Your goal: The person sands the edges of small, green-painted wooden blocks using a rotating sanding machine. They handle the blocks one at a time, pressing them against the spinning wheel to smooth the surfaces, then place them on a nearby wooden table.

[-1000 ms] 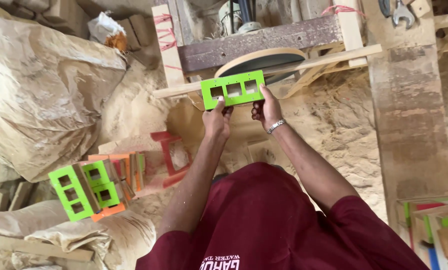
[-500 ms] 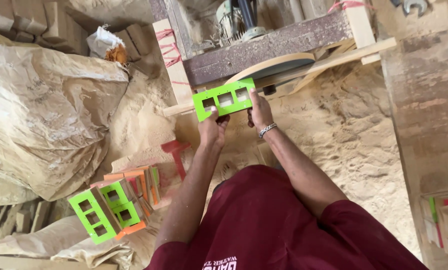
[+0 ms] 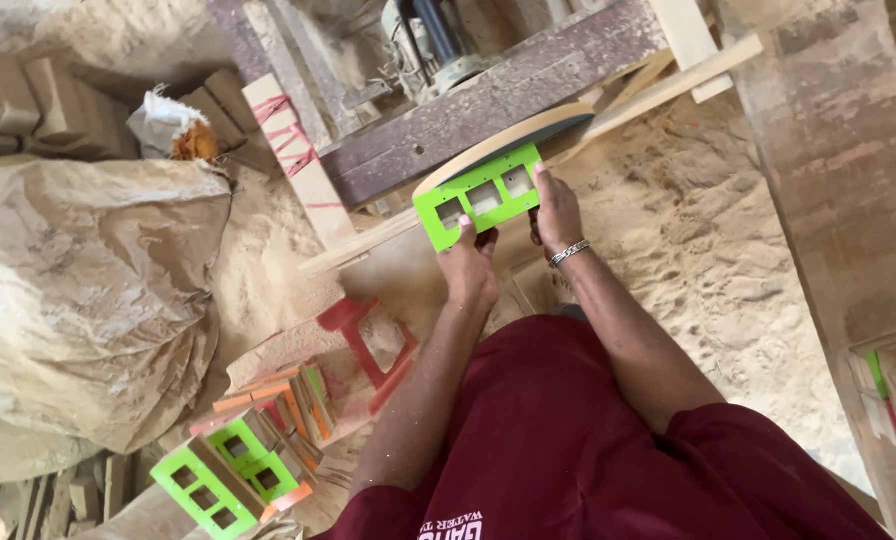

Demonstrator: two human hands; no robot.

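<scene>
both hands [image 3: 513, 240] hold green frame [image 3: 478, 197], edge hidden.

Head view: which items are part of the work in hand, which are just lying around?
In hand:
green three-hole frame, gripped by left hand and right hand
round sanding disc, which the frame's upper edge meets

Lying about:
stack of green and orange frames
red frame in the sawdust
large sack
wooden post

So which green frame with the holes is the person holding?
The green frame up by the round sanding disc, gripped by the left hand and right hand. The other green frames sit stacked on the sawdust.
</scene>
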